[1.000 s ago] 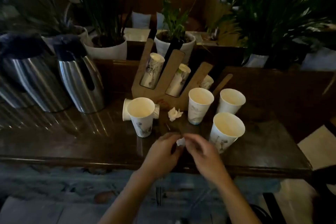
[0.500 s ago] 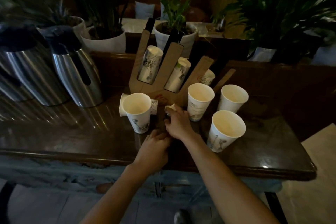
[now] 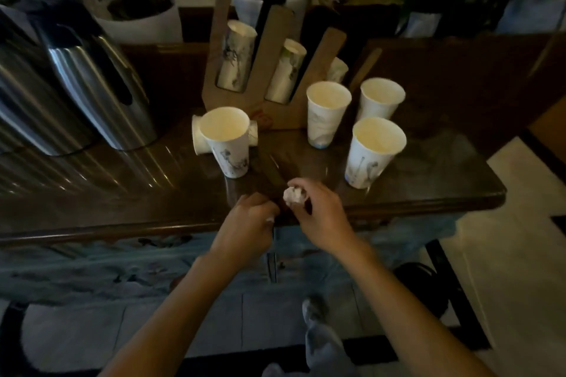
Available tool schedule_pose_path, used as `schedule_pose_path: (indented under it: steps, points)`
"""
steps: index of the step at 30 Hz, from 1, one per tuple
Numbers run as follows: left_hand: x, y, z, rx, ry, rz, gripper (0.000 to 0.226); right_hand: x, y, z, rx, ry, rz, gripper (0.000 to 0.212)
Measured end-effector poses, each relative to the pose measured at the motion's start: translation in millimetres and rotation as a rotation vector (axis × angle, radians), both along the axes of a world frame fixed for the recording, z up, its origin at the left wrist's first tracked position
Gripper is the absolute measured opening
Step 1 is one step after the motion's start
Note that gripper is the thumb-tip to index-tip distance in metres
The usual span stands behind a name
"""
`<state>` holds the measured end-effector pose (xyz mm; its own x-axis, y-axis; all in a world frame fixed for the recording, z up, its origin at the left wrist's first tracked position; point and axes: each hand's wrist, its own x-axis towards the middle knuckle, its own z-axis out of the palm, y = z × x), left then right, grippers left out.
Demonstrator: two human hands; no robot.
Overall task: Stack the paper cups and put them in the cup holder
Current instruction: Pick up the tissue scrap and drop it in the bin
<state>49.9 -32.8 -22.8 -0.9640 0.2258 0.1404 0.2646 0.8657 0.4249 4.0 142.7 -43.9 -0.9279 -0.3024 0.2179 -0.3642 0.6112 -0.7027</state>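
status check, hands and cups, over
Right hand gripping crumpled paper wad; left hand closed, contents unclear. Four cups upright, unstacked. Cup holder partly filled.

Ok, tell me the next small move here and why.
Probably set the paper wad aside, off the table. The right hand pinches it and the left hand seems closed on a scrap, so neither is free for the four upright cups, none stacked yet.
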Motion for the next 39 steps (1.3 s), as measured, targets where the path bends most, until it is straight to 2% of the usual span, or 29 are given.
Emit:
schedule_pose_path:
  steps: [3, 8, 12, 17, 24, 27, 31, 37, 39]
  points:
    - [16.9, 6.1, -6.3, -0.004, -0.025, -0.076, 0.023, 47.4, 27.9, -1.7, -0.065, -0.054, -0.015, 0.038]
    - [28.0, 23.7, -16.5, -0.009, -0.023, -0.038, 0.019, 97.5, 83.3, -28.7, -0.019, -0.272, -0.020, 0.028]
    - [31.7, 66.4, -34.9, 0.091, -0.029, -0.084, 0.019, 115.7, 127.0, -63.4, -0.001, -0.315, -0.138, 0.025]
    - [15.7, 171.6, -86.5, 0.089, -0.283, -0.243, 0.020, 117.0, 192.8, -116.4, -0.015, -0.512, -0.276, 0.025]
    - [-53.1, 336.9, -205.6, -0.018, -0.660, -0.280, 0.023, 85.8, 319.4, -207.4, -0.021, -0.767, -0.438, 0.023]
    - [-81.8, 399.6, -262.8, -0.078, -0.755, -0.304, 0.028, 62.4, 373.2, -256.8, -0.044, -0.865, -0.469, 0.021]
    - [-110.7, 476.7, -349.7, -0.142, -0.881, -0.343, 0.032, 26.0, 441.1, -346.8, -0.067, -0.970, -0.496, 0.021]
    - [-133.8, 550.9, -496.6, -0.262, -0.944, -0.416, 0.004, -2.2, 498.1, -508.7, 0.015, -1.007, -0.543, 0.024]
    - [-140.0, 561.9, -549.2, -0.350, -0.970, -0.442, 0.019, -4.0, 505.2, -560.3, 0.055, -1.018, -0.509, 0.025]
